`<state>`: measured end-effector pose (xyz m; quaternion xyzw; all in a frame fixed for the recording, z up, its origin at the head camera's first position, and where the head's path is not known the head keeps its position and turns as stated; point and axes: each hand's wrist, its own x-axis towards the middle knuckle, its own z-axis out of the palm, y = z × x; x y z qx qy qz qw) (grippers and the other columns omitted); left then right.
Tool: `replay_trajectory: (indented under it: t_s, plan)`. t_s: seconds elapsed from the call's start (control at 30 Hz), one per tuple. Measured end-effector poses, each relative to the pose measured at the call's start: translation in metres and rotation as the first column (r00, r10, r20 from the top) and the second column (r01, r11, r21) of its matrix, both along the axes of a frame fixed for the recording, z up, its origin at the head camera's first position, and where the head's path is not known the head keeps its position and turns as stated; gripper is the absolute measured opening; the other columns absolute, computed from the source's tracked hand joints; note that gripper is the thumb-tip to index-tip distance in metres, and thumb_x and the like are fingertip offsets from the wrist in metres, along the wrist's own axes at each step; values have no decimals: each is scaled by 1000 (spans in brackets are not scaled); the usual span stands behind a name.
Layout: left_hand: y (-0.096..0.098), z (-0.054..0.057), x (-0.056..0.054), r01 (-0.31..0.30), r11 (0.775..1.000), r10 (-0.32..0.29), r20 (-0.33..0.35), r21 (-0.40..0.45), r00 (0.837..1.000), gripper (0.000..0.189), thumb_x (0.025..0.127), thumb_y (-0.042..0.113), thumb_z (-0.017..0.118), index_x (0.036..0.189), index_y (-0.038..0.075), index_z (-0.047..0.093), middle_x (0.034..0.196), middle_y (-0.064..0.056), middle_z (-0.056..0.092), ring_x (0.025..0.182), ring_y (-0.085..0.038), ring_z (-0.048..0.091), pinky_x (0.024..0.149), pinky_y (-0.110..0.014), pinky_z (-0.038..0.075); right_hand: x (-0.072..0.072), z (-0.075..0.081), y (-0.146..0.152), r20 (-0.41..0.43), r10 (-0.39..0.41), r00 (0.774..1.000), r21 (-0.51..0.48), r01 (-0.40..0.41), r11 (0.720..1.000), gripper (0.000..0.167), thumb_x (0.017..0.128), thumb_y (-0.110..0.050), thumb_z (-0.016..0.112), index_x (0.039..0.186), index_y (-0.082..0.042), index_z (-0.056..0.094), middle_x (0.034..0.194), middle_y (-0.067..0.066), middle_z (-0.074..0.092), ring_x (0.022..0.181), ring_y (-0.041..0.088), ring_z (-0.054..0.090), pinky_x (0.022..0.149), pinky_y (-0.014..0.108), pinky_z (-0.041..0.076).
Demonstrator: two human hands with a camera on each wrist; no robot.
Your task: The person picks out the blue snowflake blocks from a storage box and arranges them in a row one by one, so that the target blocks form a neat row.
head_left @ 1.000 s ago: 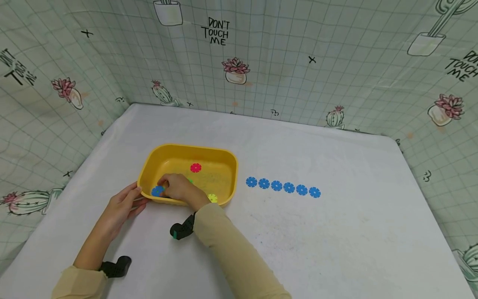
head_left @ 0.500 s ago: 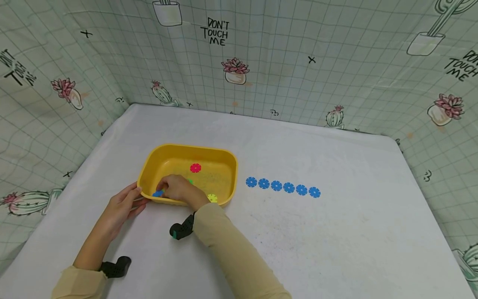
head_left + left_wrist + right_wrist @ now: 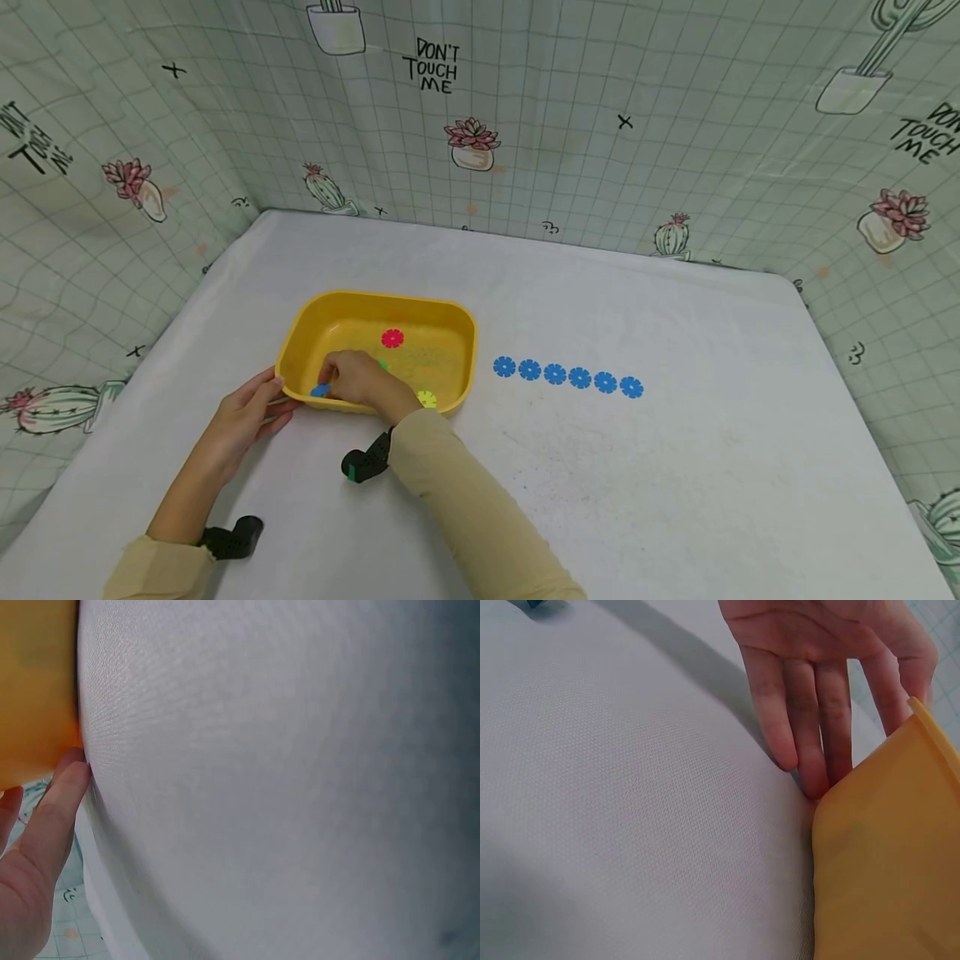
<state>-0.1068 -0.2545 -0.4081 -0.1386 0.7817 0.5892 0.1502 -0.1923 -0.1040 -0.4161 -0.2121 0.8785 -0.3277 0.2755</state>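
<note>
Pale green gridded fabric (image 3: 555, 167) hangs beyond the white table's (image 3: 720, 467) far, left and right edges, printed with "DON'T TOUCH ME" lettering (image 3: 435, 67), a pink potted succulent (image 3: 472, 143) past the far edge, and a cactus (image 3: 324, 187) near the far left corner.

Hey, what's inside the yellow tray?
Inside the yellow tray: a red disc, a yellow disc, a partly hidden green piece, and a blue piece by the right hand. That hand covers some floor; whatever lies underneath can't be seen.

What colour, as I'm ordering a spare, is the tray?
The tray is yellow, clearest in the head view.
</note>
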Motion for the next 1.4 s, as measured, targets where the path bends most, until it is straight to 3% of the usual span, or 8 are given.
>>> replay_trajectory:
  t_s: [0.37, 0.57, 0.93, 1.1, 1.4]
  plan:
    - [0, -1, 1, 15, 1000, -15, -12, -11, 1000, 65, 100, 41, 30, 148, 1, 14, 137, -29, 38, 87, 13, 55, 81, -11, 51, 1, 1, 7, 34, -57, 998, -44, 58, 997, 9, 84, -11, 68, 85, -11, 59, 80, -3, 57, 74, 11, 48, 60, 16, 41]
    - [0, -2, 0, 9, 1000, -9, -15, -7, 1000, 65, 100, 41, 31, 148, 1, 14, 137, -30, 38, 86, 13, 55, 81, -11, 51, -2, -2, 19, 54, -36, 998, -89, 41, 995, 6, 85, -9, 65, 85, -11, 59, 82, -2, 59, 74, 11, 49, 62, 14, 42]
    - [-1, -1, 0, 7, 1000, -7, -29, -11, 1000, 65, 100, 41, 32, 148, 1, 15, 134, -26, 43, 87, 12, 56, 81, -11, 51, -7, -3, 48, 170, -58, 984, -205, 93, 974, 11, 85, -18, 67, 91, -9, 66, 82, -2, 63, 74, 10, 52, 63, 15, 45]
    - [-1, -1, 1, 13, 1000, -13, -29, -10, 1000, 66, 100, 42, 32, 148, 1, 14, 134, -26, 43, 87, 13, 56, 81, -11, 51, -5, 1, 65, 186, -79, 979, -269, 128, 955, 13, 87, -19, 65, 96, -9, 65, 85, -1, 64, 76, 10, 55, 68, 15, 48]
    - [-1, 0, 1, 18, 1000, -18, -33, -7, 999, 65, 100, 41, 31, 148, 0, 15, 137, -29, 38, 86, 13, 55, 81, -11, 51, 10, 30, 102, 145, -135, 980, -419, 185, 889, 14, 90, -16, 62, 100, -6, 62, 83, 5, 59, 83, 29, 58, 70, 20, 53]
